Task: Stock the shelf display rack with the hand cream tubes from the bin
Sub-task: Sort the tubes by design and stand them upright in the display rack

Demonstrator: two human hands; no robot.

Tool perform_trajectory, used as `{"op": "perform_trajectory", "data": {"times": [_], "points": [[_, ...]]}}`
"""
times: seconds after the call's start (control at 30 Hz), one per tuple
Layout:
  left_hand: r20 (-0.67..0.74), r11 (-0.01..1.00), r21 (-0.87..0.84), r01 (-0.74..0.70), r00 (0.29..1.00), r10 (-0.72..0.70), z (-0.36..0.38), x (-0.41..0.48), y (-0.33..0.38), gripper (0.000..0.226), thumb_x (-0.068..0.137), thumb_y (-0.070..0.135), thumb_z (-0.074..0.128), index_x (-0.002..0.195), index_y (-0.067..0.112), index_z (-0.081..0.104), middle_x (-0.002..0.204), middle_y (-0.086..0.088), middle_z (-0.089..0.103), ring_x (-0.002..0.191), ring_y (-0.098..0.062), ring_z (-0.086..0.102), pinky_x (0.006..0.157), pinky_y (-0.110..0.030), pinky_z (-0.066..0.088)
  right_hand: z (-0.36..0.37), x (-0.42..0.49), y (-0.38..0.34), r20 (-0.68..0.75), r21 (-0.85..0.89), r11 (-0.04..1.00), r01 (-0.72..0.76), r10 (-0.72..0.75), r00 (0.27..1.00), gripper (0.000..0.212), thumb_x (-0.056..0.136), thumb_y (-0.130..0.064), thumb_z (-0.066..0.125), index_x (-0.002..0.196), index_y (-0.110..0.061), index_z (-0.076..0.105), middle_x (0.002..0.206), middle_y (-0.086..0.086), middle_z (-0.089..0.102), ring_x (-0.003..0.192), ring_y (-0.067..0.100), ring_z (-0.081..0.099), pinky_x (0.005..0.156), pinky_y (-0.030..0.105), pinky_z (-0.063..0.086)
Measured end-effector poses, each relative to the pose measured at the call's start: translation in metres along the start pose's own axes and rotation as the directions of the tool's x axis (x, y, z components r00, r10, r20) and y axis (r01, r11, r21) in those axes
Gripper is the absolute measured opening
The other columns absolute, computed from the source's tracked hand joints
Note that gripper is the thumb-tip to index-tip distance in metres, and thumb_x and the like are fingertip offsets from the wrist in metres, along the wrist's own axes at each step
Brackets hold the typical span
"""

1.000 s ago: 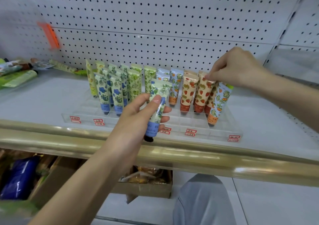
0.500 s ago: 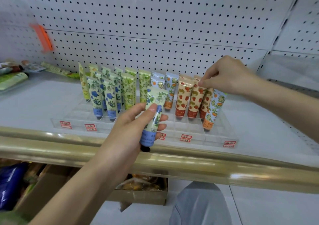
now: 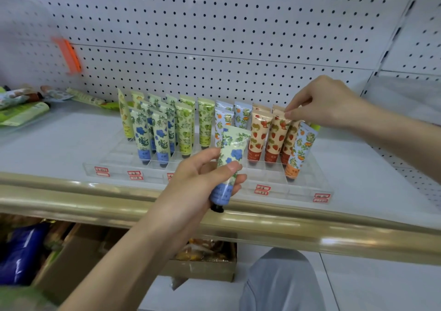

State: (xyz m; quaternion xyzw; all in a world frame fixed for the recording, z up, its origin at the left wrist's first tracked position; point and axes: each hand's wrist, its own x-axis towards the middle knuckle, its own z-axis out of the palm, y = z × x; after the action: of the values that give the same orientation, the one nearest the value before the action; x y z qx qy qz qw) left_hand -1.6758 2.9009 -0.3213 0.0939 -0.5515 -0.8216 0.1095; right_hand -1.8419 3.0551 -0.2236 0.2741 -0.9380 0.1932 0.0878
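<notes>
Blue-flower tube [image 3: 230, 165] raised slightly in left hand [image 3: 202, 181] fingers, right hand [image 3: 327, 103] fingers pinching strawberry tube [image 3: 276, 138], white shelf [image 3: 372, 181]

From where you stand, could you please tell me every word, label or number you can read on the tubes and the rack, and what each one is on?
Nothing can be read.
Red-and-white price stickers on the clear plastic display rack: print too small and blurred.
Blue-flower hand cream tube in the left hand: blurred marks near its cap end.
Strawberry-print tubes under the right hand: bottom band text illegible.
Orange plastic tag on the pegboard: blurred.
</notes>
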Motion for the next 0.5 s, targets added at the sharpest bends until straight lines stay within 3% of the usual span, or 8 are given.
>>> {"op": "perform_trajectory", "data": {"times": [0.13,0.23,0.3,0.33,0.4,0.5], "points": [[0.001,1.000,0.021,-0.013,1.000,0.013,-0.001,-0.003,0.002,0.053,0.061,0.018,0.073,0.110,0.009,0.057,0.099,-0.012,0.074,0.080,-0.024,0.074,0.063,-0.024,0.057,-0.010,-0.007,-0.008,-0.086,0.028,0.997,0.066,-0.063,0.994,0.007,0.082,-0.022,0.068,0.084,-0.020,0.074,0.054,-0.009,0.049,0.054,0.007,0.044,0.049,0.020,0.032],[-0.020,0.989,0.148,-0.029,0.999,0.032,-0.004,-0.007,0.004,0.056,0.061,0.026,0.074,0.113,0.012,0.059,0.100,-0.005,0.075,0.086,-0.022,0.073,0.076,-0.035,0.059,-0.015,-0.019,-0.029,-0.090,0.257,0.943,0.209,-0.192,0.977,0.012,0.082,-0.027,0.067,0.076,-0.020,0.075,0.053,-0.003,0.061,0.046,0.002,0.044,0.044,0.011,0.034],[-0.041,0.971,0.237,-0.027,0.998,0.038,-0.006,-0.010,0.007,0.057,0.059,0.034,0.075,0.112,0.018,0.060,0.100,0.001,0.075,0.091,-0.021,0.072,0.089,-0.044,0.054,-0.010,-0.027,-0.046,-0.040,0.324,0.901,0.287,-0.290,0.956,0.022,0.082,-0.040,0.065,0.073,-0.022,0.075,0.070,0.017,0.064,0.055,0.009,0.043,0.053,0.019,0.036],[-0.052,0.967,0.251,-0.031,0.998,0.046,-0.007,-0.011,0.009,0.056,0.058,0.037,0.075,0.109,0.021,0.061,0.099,0.003,0.076,0.093,-0.020,0.072,0.091,-0.045,0.052,-0.006,-0.030,-0.056,-0.005,0.327,0.892,0.311,-0.328,0.945,0.027,0.082,-0.045,0.065,0.071,-0.023,0.075,0.067,0.020,0.060,0.056,0.012,0.042,0.054,0.022,0.035],[-0.077,0.967,0.251,-0.053,0.994,0.074,-0.011,-0.015,0.014,0.052,0.056,0.040,0.076,0.104,0.026,0.061,0.097,0.005,0.076,0.094,-0.016,0.072,0.090,-0.043,0.051,0.002,-0.033,-0.072,0.059,0.332,0.884,0.330,-0.369,0.928,0.031,0.079,-0.046,0.067,0.065,-0.020,0.072,0.048,0.004,0.049,0.048,0.005,0.037,0.047,0.015,0.032],[-0.108,0.962,0.259,-0.091,0.987,0.122,-0.021,-0.020,0.018,0.050,0.052,0.043,0.077,0.097,0.030,0.061,0.095,0.005,0.076,0.095,-0.016,0.071,0.091,-0.042,0.049,0.008,-0.030,-0.087,0.142,0.369,0.883,0.291,-0.363,0.921,0.026,0.073,-0.042,0.074,0.061,-0.019,0.073,0.048,-0.006,0.051,0.045,0.003,0.038,0.043,0.010,0.031]]}}
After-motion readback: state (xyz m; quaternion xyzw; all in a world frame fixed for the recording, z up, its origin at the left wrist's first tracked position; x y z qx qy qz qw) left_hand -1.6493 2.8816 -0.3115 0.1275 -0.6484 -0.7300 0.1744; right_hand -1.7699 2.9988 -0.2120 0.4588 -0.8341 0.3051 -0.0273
